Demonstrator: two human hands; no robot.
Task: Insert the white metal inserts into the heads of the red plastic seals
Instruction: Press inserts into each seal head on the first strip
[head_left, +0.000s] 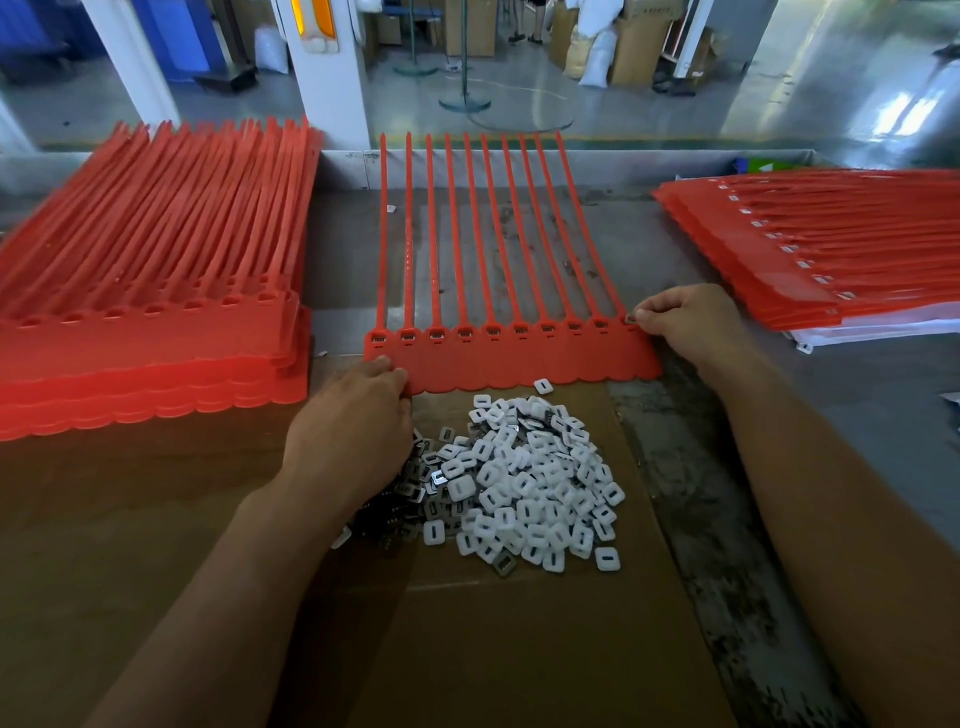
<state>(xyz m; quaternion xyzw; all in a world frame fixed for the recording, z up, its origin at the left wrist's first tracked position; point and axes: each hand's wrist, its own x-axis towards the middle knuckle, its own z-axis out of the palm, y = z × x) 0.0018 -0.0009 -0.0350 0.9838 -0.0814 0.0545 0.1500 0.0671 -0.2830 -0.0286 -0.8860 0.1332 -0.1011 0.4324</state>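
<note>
Right grip (685, 322) pinching insert (631, 318), seal strip (519, 364) edge

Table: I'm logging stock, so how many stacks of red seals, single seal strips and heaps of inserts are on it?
Stacks of red seals: 2
Single seal strips: 1
Heaps of inserts: 1
Total: 4

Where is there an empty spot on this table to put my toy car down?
The brown cardboard nearer than the pile of white inserts is bare, between the forearms. So is the cardboard in front of the left stack of seals. Crowded: the middle, where the left hand and right hand work on the strip of seals.
</note>
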